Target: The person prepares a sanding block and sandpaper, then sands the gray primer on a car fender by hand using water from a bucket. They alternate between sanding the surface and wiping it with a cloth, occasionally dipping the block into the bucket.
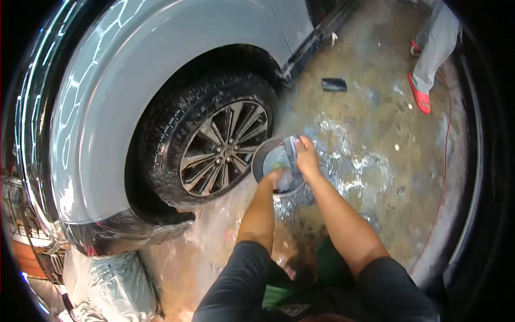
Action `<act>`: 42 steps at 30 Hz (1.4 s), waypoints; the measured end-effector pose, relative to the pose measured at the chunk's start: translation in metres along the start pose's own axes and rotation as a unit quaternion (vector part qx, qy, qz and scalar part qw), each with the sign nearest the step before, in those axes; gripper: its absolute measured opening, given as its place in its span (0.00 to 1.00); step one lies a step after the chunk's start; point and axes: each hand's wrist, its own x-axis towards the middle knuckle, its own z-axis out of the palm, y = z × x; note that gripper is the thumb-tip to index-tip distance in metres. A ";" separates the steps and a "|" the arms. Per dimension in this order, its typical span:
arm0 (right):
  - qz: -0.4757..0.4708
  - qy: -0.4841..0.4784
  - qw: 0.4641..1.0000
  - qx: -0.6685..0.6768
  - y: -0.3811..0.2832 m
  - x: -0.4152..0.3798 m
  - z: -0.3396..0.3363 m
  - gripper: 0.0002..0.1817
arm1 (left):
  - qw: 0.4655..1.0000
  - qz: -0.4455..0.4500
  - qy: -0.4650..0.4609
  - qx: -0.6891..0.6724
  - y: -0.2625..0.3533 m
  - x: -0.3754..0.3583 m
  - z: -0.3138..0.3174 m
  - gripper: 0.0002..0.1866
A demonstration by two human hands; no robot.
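Note:
A grey bucket (256, 167) with cloudy water in it stands on the wet floor beside the car wheel (224, 149). My left hand (277, 177) reaches down into the bucket; its fingers are blurred, and a small greenish patch shows near them. My right hand (307, 159) is closed around a dark grey flat pad (292, 150), held upright over the bucket's right rim. The exact kind of pad is not clear. The wheel's spoked rim and black tyre are wet and streaked with pale residue.
A grey car body (214, 32) fills the upper left. On the floor lies a black flat piece (334, 84). Another person in grey trousers and red shoes (421, 94) stands at upper right, near a thin red cable (448, 129). A plastic-wrapped bundle (120, 287) sits lower left.

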 end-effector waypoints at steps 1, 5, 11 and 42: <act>0.076 0.025 0.995 0.063 0.014 -0.003 0.003 0.18 | 0.999 -0.015 -0.015 -0.049 0.013 -0.027 -0.001 0.16; 0.085 -0.105 0.954 -0.268 0.042 -0.015 0.030 0.16 | 0.993 -0.011 -0.059 -0.097 0.105 -0.149 -0.014 0.16; 0.122 -0.283 0.813 -0.493 0.139 -0.009 0.040 0.15 | 0.971 0.123 0.122 0.166 0.072 -0.191 0.016 0.09; 0.249 -0.348 0.721 0.545 -0.442 -0.165 -0.031 0.21 | 0.977 0.157 -0.136 0.037 0.367 -0.594 0.079 0.13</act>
